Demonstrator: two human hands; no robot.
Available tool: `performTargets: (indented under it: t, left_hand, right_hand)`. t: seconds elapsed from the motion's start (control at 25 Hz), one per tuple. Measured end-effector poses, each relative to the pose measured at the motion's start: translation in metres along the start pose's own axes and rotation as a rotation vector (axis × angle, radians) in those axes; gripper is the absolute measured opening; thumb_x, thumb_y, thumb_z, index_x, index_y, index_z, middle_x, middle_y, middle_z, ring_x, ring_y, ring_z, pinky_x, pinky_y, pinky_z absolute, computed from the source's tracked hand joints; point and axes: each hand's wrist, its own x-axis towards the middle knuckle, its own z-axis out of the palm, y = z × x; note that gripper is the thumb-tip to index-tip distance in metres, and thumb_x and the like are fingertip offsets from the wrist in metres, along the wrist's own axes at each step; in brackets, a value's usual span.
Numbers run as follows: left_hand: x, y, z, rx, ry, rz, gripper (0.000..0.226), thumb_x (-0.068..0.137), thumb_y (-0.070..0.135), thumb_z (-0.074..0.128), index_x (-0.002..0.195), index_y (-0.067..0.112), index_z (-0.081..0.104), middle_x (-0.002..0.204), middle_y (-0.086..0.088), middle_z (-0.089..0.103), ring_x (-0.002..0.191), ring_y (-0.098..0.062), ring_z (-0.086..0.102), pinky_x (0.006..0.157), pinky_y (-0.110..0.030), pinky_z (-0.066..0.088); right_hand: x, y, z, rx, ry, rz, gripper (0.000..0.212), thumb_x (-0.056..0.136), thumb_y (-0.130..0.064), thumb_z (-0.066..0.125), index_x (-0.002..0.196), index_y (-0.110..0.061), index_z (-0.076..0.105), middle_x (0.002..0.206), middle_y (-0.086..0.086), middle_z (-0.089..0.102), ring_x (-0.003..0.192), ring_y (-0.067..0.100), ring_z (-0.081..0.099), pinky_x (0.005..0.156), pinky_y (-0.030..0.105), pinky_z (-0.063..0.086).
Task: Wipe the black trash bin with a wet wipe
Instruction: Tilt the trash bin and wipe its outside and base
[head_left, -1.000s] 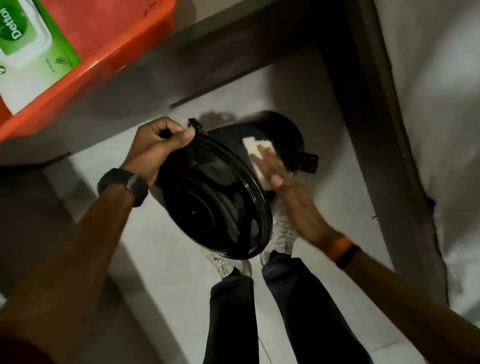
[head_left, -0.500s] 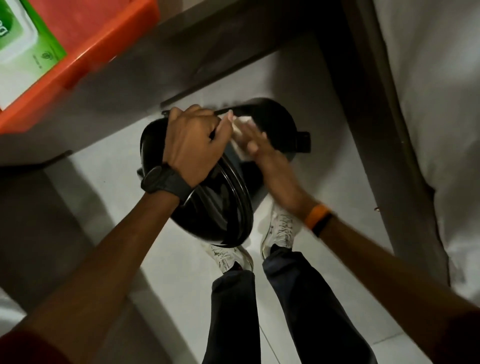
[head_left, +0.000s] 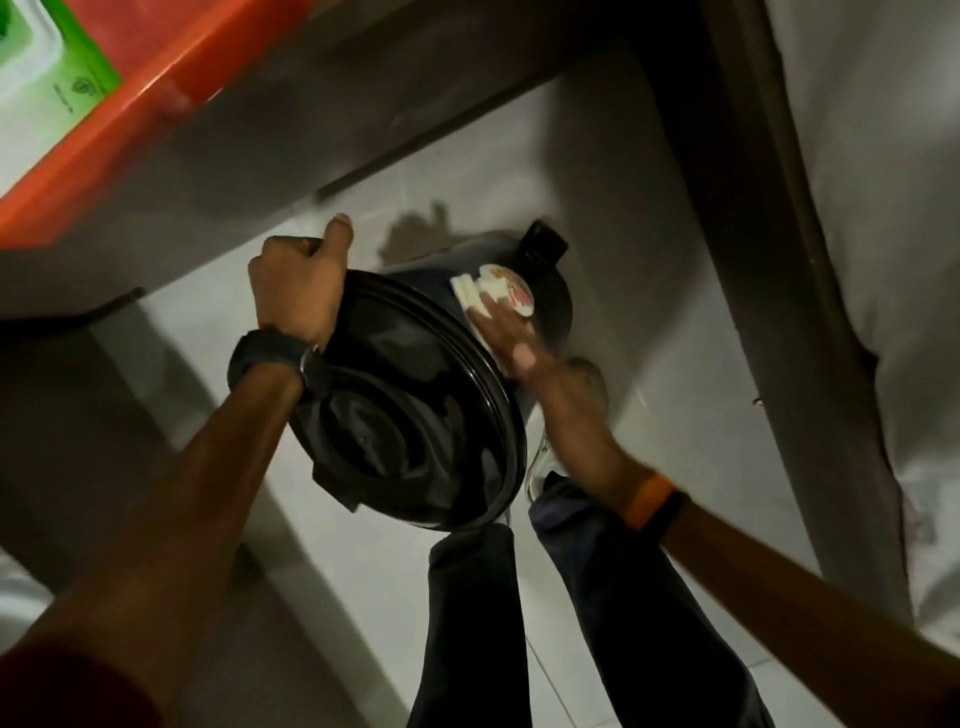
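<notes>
The black trash bin (head_left: 415, 405) is tilted above the floor, its open mouth facing me and a dark liner inside. My left hand (head_left: 298, 286) grips the rim at the upper left, thumb up. My right hand (head_left: 511, 338) lies flat on the bin's outer wall at the right and presses a folded white wet wipe (head_left: 467, 293) against it. A round pale sticker (head_left: 511, 293) shows on the wall just past the wipe. A black pedal or hinge (head_left: 543, 244) sticks out at the far end.
An orange tray (head_left: 104, 119) with a green-and-white wipes pack (head_left: 47, 67) sits on the table at the upper left. A dark table leg (head_left: 769, 260) runs down the right, with white cloth (head_left: 883, 208) beyond. My legs (head_left: 519, 623) and shoes stand on the pale tiled floor below.
The bin has been turned, so the sticker and pedal now show at the top. My left hand shifted from over the rim's front to its upper-left edge. My right hand still rubs the wipe on the wall.
</notes>
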Motion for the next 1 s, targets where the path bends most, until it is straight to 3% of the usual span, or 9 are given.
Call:
performTargets:
  t: [0.08,0.16,0.28,0.36,0.56,0.64,0.8,0.92,1.0]
  left_hand:
    - [0.015,-0.002,-0.01,-0.145,0.081,-0.065,0.043,0.091,0.04,0.055,0.056,0.016,0.049,0.057,0.001,0.049,0.056,-0.018,0.047,0.067,-0.03,0.038]
    - [0.009,-0.004,-0.015,-0.238,0.098,0.191,0.035,0.095,0.029,0.049,0.062,0.016,0.054,0.067,-0.003,0.055,0.073,-0.028,0.054,0.077,-0.042,0.045]
    - [-0.042,-0.009,-0.008,0.093,-0.024,0.804,0.038,0.099,0.024,0.044,0.071,0.007,0.063,0.078,-0.011,0.065,0.083,-0.033,0.06,0.08,-0.044,0.044]
    - [-0.057,-0.004,-0.003,0.256,-0.098,0.921,0.038,0.099,0.027,0.045,0.07,0.007,0.06,0.073,-0.006,0.058,0.079,-0.03,0.056,0.076,-0.038,0.038]
    - [-0.013,0.008,-0.008,0.106,-0.157,0.508,0.043,0.091,0.028,0.054,0.052,0.016,0.04,0.045,0.007,0.042,0.055,-0.015,0.037,0.067,-0.032,0.037]
    - [-0.002,0.007,-0.009,0.077,-0.156,0.393,0.044,0.087,0.029,0.056,0.05,0.011,0.039,0.044,0.004,0.042,0.05,-0.013,0.03,0.06,-0.028,0.031]
    - [0.008,0.01,-0.006,0.101,-0.168,0.325,0.04,0.077,0.034,0.057,0.052,0.005,0.046,0.042,0.001,0.033,0.049,-0.009,0.031,0.049,-0.023,0.029]
    - [0.015,0.012,-0.006,0.065,-0.158,0.216,0.039,0.072,0.036,0.059,0.048,0.011,0.043,0.038,0.005,0.03,0.044,-0.008,0.027,0.041,-0.017,0.024]
    - [0.021,0.014,-0.008,0.06,-0.146,0.134,0.033,0.07,0.038,0.061,0.05,0.013,0.053,0.045,0.011,0.039,0.048,-0.009,0.036,0.045,-0.018,0.029]
  right_hand:
    - [-0.009,-0.004,0.009,-0.048,-0.049,-0.043,0.041,0.107,-0.057,0.022,0.146,-0.063,0.033,0.161,-0.041,0.023,0.157,-0.008,0.013,0.129,0.037,0.004]
    - [0.014,-0.001,-0.002,-0.063,0.018,0.101,0.044,0.106,-0.056,0.018,0.148,-0.063,0.026,0.162,-0.041,0.017,0.146,-0.026,0.006,0.125,0.027,0.0]
    - [0.06,0.003,-0.024,-0.066,0.14,0.34,0.049,0.112,-0.043,0.022,0.161,-0.037,0.025,0.173,-0.013,0.015,0.159,0.001,0.007,0.133,0.04,0.002]
    - [0.066,-0.004,-0.022,-0.052,0.15,0.328,0.049,0.113,-0.039,0.023,0.161,-0.032,0.029,0.173,-0.008,0.019,0.161,0.011,0.011,0.133,0.045,0.006]
    - [-0.007,-0.005,0.022,-0.183,-0.003,-0.189,0.047,0.111,-0.046,0.013,0.155,-0.048,0.029,0.163,-0.038,0.017,0.155,-0.013,0.008,0.126,0.012,-0.006]
    - [-0.002,0.01,0.016,-0.275,0.035,-0.174,0.045,0.112,-0.039,0.012,0.155,-0.046,0.02,0.164,-0.035,0.013,0.157,-0.008,0.007,0.129,0.021,-0.005]
    - [0.06,0.026,-0.013,-0.014,0.285,0.363,0.049,0.113,-0.038,0.024,0.161,-0.029,0.026,0.171,-0.004,0.025,0.16,0.017,0.018,0.125,0.027,0.011]
    - [0.038,0.017,0.005,0.03,0.253,0.17,0.046,0.11,-0.045,0.024,0.155,-0.041,0.036,0.17,-0.009,0.028,0.161,0.018,0.017,0.132,0.037,0.011]
    - [-0.001,0.008,0.028,-0.016,0.149,-0.078,0.046,0.111,-0.048,0.019,0.153,-0.048,0.037,0.165,-0.033,0.024,0.159,-0.001,0.013,0.131,0.021,0.006]
